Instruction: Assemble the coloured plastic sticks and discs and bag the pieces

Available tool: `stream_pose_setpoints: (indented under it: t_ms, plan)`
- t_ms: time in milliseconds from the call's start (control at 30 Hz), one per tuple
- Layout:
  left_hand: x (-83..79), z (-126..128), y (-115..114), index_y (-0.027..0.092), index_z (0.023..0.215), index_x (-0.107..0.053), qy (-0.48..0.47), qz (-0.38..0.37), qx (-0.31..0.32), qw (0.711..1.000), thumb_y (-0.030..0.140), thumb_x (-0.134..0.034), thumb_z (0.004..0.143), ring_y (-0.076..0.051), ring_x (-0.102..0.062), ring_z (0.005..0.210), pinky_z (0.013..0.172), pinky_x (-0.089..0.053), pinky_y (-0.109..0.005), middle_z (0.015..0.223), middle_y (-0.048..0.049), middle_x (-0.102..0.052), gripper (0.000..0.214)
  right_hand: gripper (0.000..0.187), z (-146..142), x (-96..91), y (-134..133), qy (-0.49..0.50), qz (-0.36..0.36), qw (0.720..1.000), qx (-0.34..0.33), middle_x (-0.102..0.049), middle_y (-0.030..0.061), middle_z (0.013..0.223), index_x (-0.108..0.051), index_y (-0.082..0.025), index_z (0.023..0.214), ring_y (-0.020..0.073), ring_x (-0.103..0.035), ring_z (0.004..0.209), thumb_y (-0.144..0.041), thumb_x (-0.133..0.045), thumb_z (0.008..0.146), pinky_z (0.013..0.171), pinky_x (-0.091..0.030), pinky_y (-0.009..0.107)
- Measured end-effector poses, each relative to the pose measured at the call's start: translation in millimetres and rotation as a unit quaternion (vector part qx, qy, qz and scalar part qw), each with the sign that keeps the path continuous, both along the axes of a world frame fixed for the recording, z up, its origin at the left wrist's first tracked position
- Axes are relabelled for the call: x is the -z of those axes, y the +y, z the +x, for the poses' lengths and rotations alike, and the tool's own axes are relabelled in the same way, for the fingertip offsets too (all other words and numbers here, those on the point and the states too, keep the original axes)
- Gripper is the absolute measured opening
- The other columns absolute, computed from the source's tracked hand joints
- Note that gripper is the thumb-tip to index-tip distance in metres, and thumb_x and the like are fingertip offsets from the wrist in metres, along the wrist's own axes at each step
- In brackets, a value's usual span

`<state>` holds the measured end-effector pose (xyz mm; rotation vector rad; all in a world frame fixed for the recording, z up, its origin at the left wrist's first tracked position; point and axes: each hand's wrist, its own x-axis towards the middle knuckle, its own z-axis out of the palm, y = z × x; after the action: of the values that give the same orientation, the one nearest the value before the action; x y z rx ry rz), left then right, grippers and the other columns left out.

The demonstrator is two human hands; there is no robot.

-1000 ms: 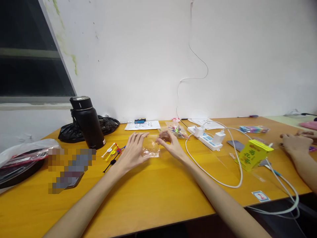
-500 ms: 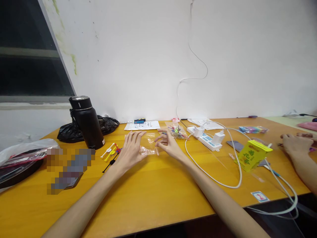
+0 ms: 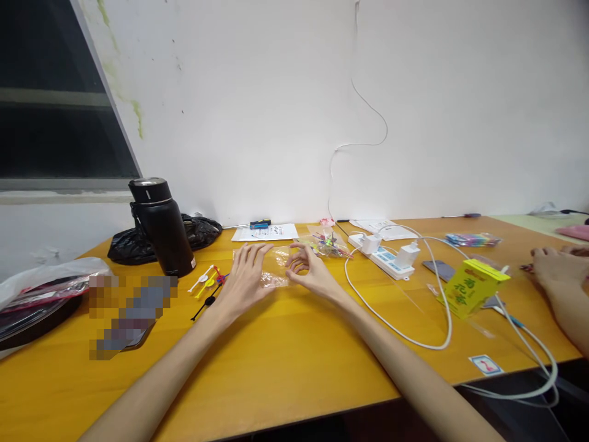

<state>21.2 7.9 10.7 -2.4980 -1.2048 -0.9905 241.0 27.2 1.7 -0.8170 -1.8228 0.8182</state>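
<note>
A small clear plastic bag (image 3: 275, 268) lies on the yellow table (image 3: 285, 362) between my hands. My left hand (image 3: 243, 279) rests flat on the bag's left side, fingers stretched out. My right hand (image 3: 309, 270) pinches the bag's right edge with curled fingers. Just left of my left hand lie several small coloured plastic picks (image 3: 209, 283). Beyond my right hand sits another clear bag of coloured pieces (image 3: 329, 242).
A black flask (image 3: 162, 227) and a black plastic bag (image 3: 138, 242) stand at the back left. A white power strip (image 3: 385, 256) with chargers and cables, a phone (image 3: 439, 269) and a yellow carton (image 3: 473, 287) lie to the right. Another person's hand (image 3: 554, 265) rests at the far right.
Both hands have slid the clear bag a little away from me and to the left. My right hand's fingers have curled more tightly onto its edge.
</note>
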Motion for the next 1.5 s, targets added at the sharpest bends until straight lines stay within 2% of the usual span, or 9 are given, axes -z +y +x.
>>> stream_pose_setpoints:
  t_ms: [167,400,633,733,933,1200,1367,1500]
  plan:
    - [0.7,2.0,-2.1,0.024,0.148,-0.03,0.006,-0.003,0.008,1.0,0.043,-0.072,0.084,-0.036,-0.04,0.131,0.112,-0.031,-0.06,0.138,-0.0143,-0.048,0.08,0.06,-2.2,1.1,-1.5,-0.011,0.005,1.0,0.006,-0.065,0.0019,0.093,-0.042,-0.024,0.13,0.0173,-0.065,0.082,-0.033,-0.075,0.081,0.075,-0.054,0.032]
    - [1.3,0.8,0.1,0.026,0.149,-0.029,0.004,0.006,0.005,1.0,0.04,-0.074,0.082,-0.036,-0.041,0.13,0.111,-0.032,-0.061,0.137,-0.0137,-0.049,0.082,0.045,-2.1,4.8,1.7,-0.011,0.009,1.0,0.026,-0.066,0.0007,0.092,-0.044,-0.024,0.126,0.0166,-0.065,0.083,-0.022,-0.062,0.085,0.074,-0.052,0.03]
    - [0.8,2.9,-2.4,0.027,0.149,-0.03,-0.009,0.009,0.03,0.999,0.044,-0.072,0.085,-0.035,-0.043,0.129,0.111,-0.033,-0.057,0.136,-0.0126,-0.05,0.078,0.043,-3.4,-3.5,-2.7,0.011,0.009,0.999,0.048,-0.065,-0.0001,0.089,-0.047,-0.024,0.12,0.0166,-0.064,0.082,-0.04,-0.068,0.087,0.072,-0.051,0.03]
    - [-0.7,4.6,-4.5,0.026,0.149,-0.03,0.005,0.011,0.041,0.999,0.043,-0.073,0.084,-0.035,-0.042,0.129,0.112,-0.032,-0.057,0.138,-0.0129,-0.049,0.079,0.04,-3.8,-5.2,-3.8,0.015,0.016,0.998,0.054,-0.064,-0.0007,0.087,-0.049,-0.023,0.117,0.0165,-0.064,0.081,-0.039,-0.068,0.087,0.073,-0.05,0.03]
    - [-0.8,1.5,-1.6,0.026,0.149,-0.028,0.007,0.016,0.022,1.0,0.035,-0.072,0.084,-0.035,-0.043,0.129,0.112,-0.033,-0.057,0.135,-0.0121,-0.05,0.079,0.035,-1.4,-1.8,0.0,0.03,-0.003,0.998,0.047,-0.066,0.0001,0.092,-0.047,-0.023,0.118,0.0171,-0.067,0.089,-0.03,-0.063,0.088,0.081,-0.051,0.032]
    - [1.4,-1.7,3.6,0.021,0.145,-0.033,0.006,0.026,-0.014,1.0,0.032,-0.068,0.085,-0.035,-0.042,0.128,0.112,-0.033,-0.056,0.132,-0.0131,-0.052,0.071,0.043,1.7,-3.3,3.5,0.085,-0.027,0.996,0.006,-0.068,0.0033,0.099,-0.039,-0.026,0.117,0.018,-0.071,0.089,-0.033,-0.068,0.086,0.088,-0.056,0.037]
    - [0.6,-1.1,3.0,0.021,0.145,-0.034,-0.003,0.029,-0.016,0.999,0.03,-0.065,0.086,-0.034,-0.043,0.128,0.111,-0.034,-0.054,0.132,-0.0126,-0.052,0.067,0.036,2.6,-4.6,2.2,0.099,-0.003,0.995,0.009,-0.07,0.0042,0.1,-0.033,-0.026,0.104,0.0173,-0.072,0.081,-0.036,-0.065,0.09,0.082,-0.058,0.037]
    - [0.3,-1.2,2.7,0.022,0.143,-0.036,-0.012,0.026,-0.016,0.999,0.03,-0.066,0.086,-0.034,-0.044,0.128,0.11,-0.034,-0.053,0.131,-0.0125,-0.052,0.065,0.022,4.1,-8.1,-0.7,0.084,0.017,0.996,0.018,-0.071,0.006,0.101,-0.042,-0.024,0.096,0.0176,-0.072,0.081,-0.034,-0.061,0.093,0.08,-0.058,0.036]
